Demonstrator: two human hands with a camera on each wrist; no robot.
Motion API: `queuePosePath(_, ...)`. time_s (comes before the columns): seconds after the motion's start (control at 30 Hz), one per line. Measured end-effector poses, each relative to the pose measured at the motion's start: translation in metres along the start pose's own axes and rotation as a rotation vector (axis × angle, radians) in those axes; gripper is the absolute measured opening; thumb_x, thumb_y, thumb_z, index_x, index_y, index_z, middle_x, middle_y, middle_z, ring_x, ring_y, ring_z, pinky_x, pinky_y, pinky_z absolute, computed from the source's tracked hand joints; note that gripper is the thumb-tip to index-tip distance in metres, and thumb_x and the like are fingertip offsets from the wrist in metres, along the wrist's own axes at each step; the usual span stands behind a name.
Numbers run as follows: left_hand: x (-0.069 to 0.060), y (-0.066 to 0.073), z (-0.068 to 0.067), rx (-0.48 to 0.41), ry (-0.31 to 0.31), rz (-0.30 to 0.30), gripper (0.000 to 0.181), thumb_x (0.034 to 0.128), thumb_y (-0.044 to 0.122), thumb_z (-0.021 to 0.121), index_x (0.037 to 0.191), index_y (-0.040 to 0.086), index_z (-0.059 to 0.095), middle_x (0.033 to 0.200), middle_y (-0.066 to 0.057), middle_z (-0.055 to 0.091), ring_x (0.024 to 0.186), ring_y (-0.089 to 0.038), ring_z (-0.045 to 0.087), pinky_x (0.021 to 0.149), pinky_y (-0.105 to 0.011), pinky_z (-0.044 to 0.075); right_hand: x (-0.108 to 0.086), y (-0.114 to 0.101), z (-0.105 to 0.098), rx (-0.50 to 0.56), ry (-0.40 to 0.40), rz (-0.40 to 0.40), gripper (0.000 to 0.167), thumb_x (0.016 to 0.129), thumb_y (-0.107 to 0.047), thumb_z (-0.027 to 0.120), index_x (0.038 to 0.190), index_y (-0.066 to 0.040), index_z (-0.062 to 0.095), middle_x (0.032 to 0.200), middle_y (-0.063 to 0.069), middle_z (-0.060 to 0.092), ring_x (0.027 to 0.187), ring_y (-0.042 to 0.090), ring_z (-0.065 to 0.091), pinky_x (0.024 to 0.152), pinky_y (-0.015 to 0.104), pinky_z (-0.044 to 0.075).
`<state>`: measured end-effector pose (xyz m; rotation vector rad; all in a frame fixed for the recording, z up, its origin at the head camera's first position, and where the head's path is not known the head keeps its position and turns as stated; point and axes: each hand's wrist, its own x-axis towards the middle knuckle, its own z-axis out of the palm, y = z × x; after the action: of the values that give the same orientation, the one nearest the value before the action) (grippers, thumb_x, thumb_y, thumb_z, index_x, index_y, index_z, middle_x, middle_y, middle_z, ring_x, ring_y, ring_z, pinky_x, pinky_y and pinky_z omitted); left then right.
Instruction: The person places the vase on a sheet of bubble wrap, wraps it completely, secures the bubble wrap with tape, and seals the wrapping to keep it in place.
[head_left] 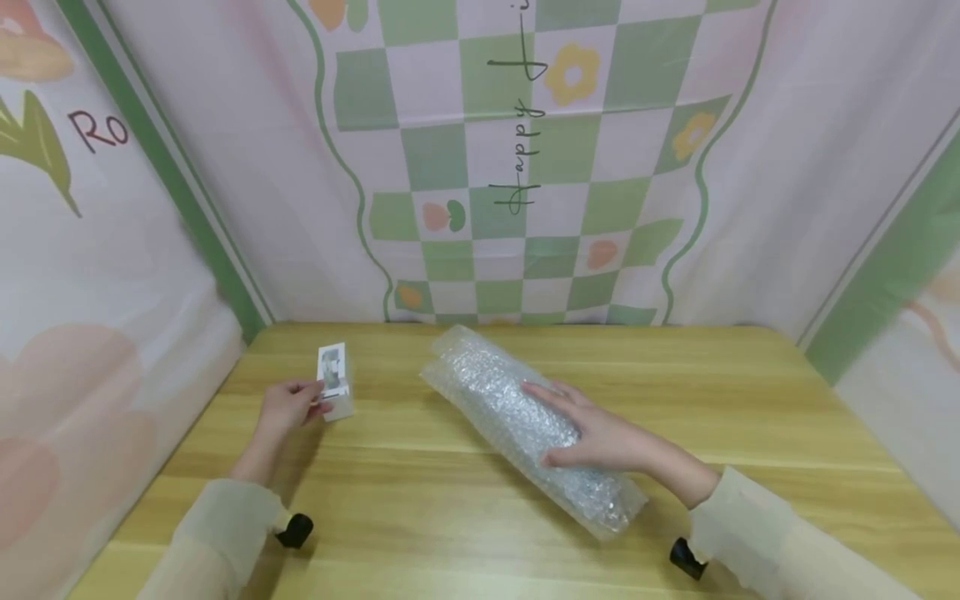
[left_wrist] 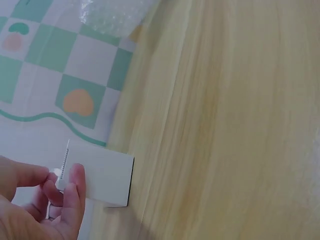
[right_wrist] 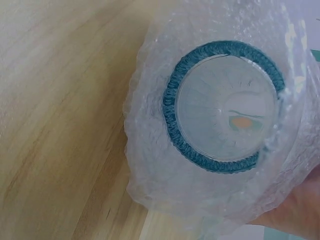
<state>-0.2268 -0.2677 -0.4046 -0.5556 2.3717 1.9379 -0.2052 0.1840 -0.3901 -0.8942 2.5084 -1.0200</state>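
Note:
My left hand is at the left of the table, its thumb and fingers pinching the near end of a small white box with a grey picture on top. In the left wrist view the fingers are at one edge of the plain box side. My right hand grips a long bundle of bubble wrap, thumb on the near side and fingers spread over the top. In the right wrist view, the bundle's open end shows a clear round piece ringed by a teal band; what it belongs to is hidden.
The wooden table ends at a back curtain with a green check pattern. Printed cloth also hangs at the left and right sides. Small black devices sit below both wrists.

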Motion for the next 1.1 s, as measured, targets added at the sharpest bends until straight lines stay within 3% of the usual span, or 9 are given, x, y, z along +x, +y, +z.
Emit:
queuePosePath(0.17,-0.003,-0.003,0.001,-0.077,-0.015,-0.027,0.045,0.1049,0.003,0.051,0.139,-0.024,0.039,0.113,-0.024,0.058,0.068,-0.004,0.067,0.074,-0.018,0.059,0.0,-0.001,0.0,0.002,-0.002,0.003,0.098,0.086,-0.042,0.078,0.165,-0.024,0.022,0.165,0.031,0.004,0.14,0.065,0.022,0.093,0.085,0.035)
queuePosePath(0.27,-0.005,-0.004,0.002,-0.12,-0.015,-0.025,0.046,0.1043,0.003,0.051,0.139,-0.025,0.038,0.108,-0.021,0.06,0.069,-0.004,0.067,0.076,-0.019,0.059,0.0,-0.001,0.001,0.004,-0.002,0.007,0.098,0.086,-0.042,0.078,0.165,-0.024,0.022,0.165,0.031,0.004,0.14,0.065,0.022,0.093,0.084,0.036)
queuePosePath(0.43,-0.009,-0.006,0.006,-0.207,0.01,-0.022,0.042,0.1029,0.002,0.052,0.134,-0.026,0.043,0.097,-0.011,0.059,0.067,-0.005,0.068,0.074,-0.019,0.059,0.0,-0.001,0.001,0.006,-0.004,-0.001,0.098,0.087,-0.042,0.078,0.165,-0.023,0.022,0.165,0.031,0.005,0.141,0.065,0.021,0.094,0.084,0.035)
queuePosePath(0.6,-0.014,-0.008,0.014,-0.298,0.052,0.016,0.029,0.1002,-0.002,0.051,0.122,-0.021,0.053,0.107,-0.013,0.056,0.073,-0.007,0.066,0.082,-0.02,0.058,0.0,0.0,0.002,0.009,-0.003,-0.007,0.098,0.087,-0.042,0.077,0.165,-0.022,0.021,0.164,0.033,0.004,0.139,0.066,0.021,0.093,0.085,0.036)
queuePosePath(0.73,-0.016,-0.01,0.017,-0.306,0.082,0.031,0.025,0.0996,0.0,0.05,0.118,-0.016,0.055,0.11,-0.012,0.055,0.075,-0.006,0.065,0.085,-0.02,0.058,0.0,0.001,0.002,0.004,0.003,-0.007,0.098,0.086,-0.042,0.077,0.165,-0.023,0.021,0.165,0.032,0.004,0.14,0.066,0.021,0.092,0.084,0.036)
queuePosePath(0.9,-0.017,-0.013,0.016,-0.307,0.114,0.045,0.019,0.0984,0.0,0.052,0.111,-0.013,0.058,0.097,-0.005,0.06,0.073,-0.005,0.066,0.082,-0.019,0.058,0.0,0.001,0.002,0.009,0.004,0.003,0.099,0.085,-0.042,0.078,0.165,-0.026,0.022,0.165,0.031,0.004,0.14,0.065,0.022,0.092,0.084,0.037)
queuePosePath(1.0,-0.018,-0.013,0.015,-0.306,0.115,0.057,0.013,0.0996,0.002,0.052,0.096,-0.006,0.061,0.083,0.0,0.062,0.072,-0.005,0.066,0.08,-0.019,0.058,-0.001,0.0,0.002,0.014,0.007,0.011,0.099,0.085,-0.041,0.078,0.165,-0.025,0.022,0.165,0.031,0.004,0.139,0.066,0.022,0.091,0.085,0.037)
queuePosePath(1.1,-0.019,-0.014,0.014,-0.29,0.12,0.062,0.019,0.0986,0.003,0.05,0.081,0.003,0.058,0.076,0.003,0.062,0.072,-0.005,0.065,0.078,-0.019,0.057,-0.001,-0.001,0.001,0.016,0.008,0.015,0.1,0.085,-0.041,0.079,0.165,-0.026,0.022,0.166,0.03,0.004,0.14,0.065,0.021,0.092,0.085,0.036)
